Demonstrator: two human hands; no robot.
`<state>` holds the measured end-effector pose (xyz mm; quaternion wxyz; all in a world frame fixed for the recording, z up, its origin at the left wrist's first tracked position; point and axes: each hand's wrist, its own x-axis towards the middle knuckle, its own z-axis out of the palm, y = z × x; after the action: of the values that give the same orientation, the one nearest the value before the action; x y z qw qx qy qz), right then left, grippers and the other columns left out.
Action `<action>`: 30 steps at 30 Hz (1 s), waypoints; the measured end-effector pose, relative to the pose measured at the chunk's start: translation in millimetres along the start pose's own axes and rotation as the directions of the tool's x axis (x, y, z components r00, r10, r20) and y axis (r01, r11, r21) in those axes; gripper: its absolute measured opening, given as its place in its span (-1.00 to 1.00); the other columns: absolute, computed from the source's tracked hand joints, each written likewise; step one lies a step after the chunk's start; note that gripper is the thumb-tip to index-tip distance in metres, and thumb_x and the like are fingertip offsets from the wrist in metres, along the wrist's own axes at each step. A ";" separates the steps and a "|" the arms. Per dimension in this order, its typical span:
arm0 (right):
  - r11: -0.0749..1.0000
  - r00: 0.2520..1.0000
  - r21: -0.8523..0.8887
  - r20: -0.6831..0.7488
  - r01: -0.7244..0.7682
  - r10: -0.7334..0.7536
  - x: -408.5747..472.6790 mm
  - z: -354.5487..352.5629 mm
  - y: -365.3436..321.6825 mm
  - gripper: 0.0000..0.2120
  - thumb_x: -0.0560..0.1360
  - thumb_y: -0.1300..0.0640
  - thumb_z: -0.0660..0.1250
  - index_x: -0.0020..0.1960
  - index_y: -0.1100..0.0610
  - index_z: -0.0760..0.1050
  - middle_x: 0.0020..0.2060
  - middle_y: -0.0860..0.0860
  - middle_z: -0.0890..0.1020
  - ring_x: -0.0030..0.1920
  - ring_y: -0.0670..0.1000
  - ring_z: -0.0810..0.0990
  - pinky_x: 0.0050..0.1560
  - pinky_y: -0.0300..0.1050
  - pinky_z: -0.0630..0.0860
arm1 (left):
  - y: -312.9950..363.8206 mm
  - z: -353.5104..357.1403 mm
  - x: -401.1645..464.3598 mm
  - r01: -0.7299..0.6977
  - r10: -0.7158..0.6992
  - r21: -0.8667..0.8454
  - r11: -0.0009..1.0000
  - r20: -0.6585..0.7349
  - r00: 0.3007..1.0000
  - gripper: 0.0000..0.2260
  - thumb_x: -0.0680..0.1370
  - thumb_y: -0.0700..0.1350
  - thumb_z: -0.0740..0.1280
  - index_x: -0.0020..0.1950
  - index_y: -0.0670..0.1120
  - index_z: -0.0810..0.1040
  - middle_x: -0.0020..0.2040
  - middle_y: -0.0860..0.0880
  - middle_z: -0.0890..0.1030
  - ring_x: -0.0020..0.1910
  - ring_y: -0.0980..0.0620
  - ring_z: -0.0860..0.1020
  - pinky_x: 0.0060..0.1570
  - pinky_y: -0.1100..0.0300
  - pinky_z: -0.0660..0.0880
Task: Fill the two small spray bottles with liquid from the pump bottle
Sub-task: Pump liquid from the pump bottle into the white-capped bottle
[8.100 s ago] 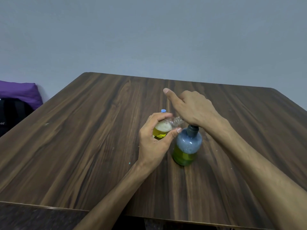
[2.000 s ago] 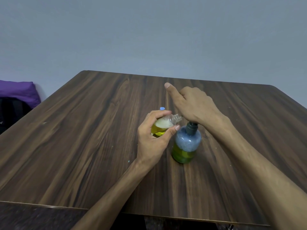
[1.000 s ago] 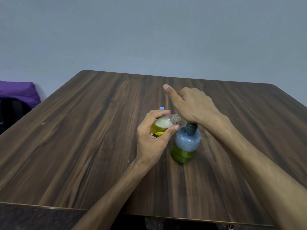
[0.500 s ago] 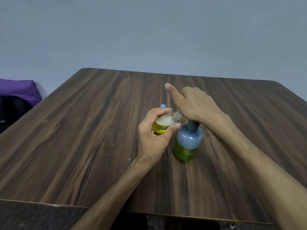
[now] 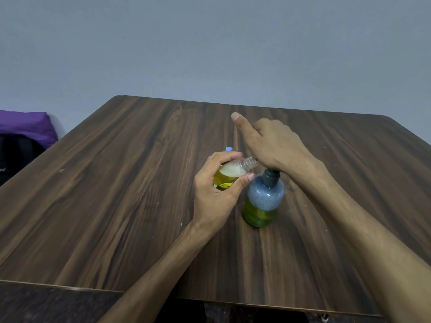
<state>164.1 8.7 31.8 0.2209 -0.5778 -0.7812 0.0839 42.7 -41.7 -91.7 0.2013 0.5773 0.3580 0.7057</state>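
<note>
Two hands work at the middle of the frame over a dark wood-grain table (image 5: 98, 206). Left hand (image 5: 215, 197): fingers and thumb curled round a small clear spray bottle (image 5: 229, 173), held tilted with its open threaded neck pointing right, toward the pump. Bottle holds yellow liquid with a pale foamy layer above it; a yellow label shows low on its side between the fingers.

Right hand (image 5: 275, 145): sits on top of the pump bottle (image 5: 264, 199), heel of the palm over the dark pump head, which is mostly hidden; only the dark collar shows. Index finger stretched out toward the upper middle of the frame, other fingers folded loosely. Whether they grip the pump head underneath, cannot tell.

Pump bottle stands upright on the table, just right of the left hand, thumb tip nearly touching its shoulder. Blue-grey and foamy in the upper part, green liquid in the lower part.

Small blue cap-like piece (image 5: 229, 149) shows just above the left fingers; what it belongs to is unclear.

Far left edge: purple cloth (image 5: 25, 125) lying over a black bag (image 5: 16, 152), off the table. Plain grey wall (image 5: 210, 47) behind.
</note>
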 end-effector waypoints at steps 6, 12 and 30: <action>1.000 1.000 -0.023 -0.012 0.012 -0.012 -0.9 -4.8 -4.1 -0.33 0.69 -0.35 -0.06 -0.36 0.09 0.35 -0.41 -0.02 0.50 -0.34 -0.02 0.48 -0.29 -0.04 0.27 | 1.0 -2.5 -2.2 0.001 -0.001 0.007 1.000 -0.019 1.000 -0.67 0.48 -0.21 0.61 0.21 -0.05 0.65 0.13 -0.08 0.70 0.17 -0.01 0.67 0.16 0.18 0.59; 0.999 0.999 -0.027 0.049 -0.021 0.022 -2.7 -0.2 -3.7 -0.37 0.70 -0.33 -0.05 -0.29 0.10 0.36 -0.33 -0.02 0.50 -0.29 0.01 0.46 -0.16 0.01 0.33 | 0.7 -0.8 -1.4 0.022 -0.022 0.008 1.000 -0.001 1.000 -0.67 0.48 -0.21 0.60 0.21 -0.09 0.65 0.13 -0.10 0.70 0.14 -0.06 0.68 0.15 0.16 0.59; 0.999 1.000 -0.046 -0.025 0.012 -0.013 -2.6 -3.1 -3.6 -0.50 0.72 -0.02 0.06 -0.38 0.10 0.28 -0.44 -0.02 0.41 -0.41 0.00 0.37 -0.33 -0.06 0.22 | 0.0 -2.1 -2.4 -0.002 0.002 0.024 1.000 -0.004 1.000 -0.66 0.48 -0.20 0.61 0.21 -0.04 0.64 0.14 -0.07 0.69 0.15 -0.04 0.67 0.15 0.11 0.62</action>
<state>162.9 4.7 35.4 0.2180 -0.5789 -0.7836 0.0575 41.3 -43.9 -93.4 0.1931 0.5787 0.3663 0.7026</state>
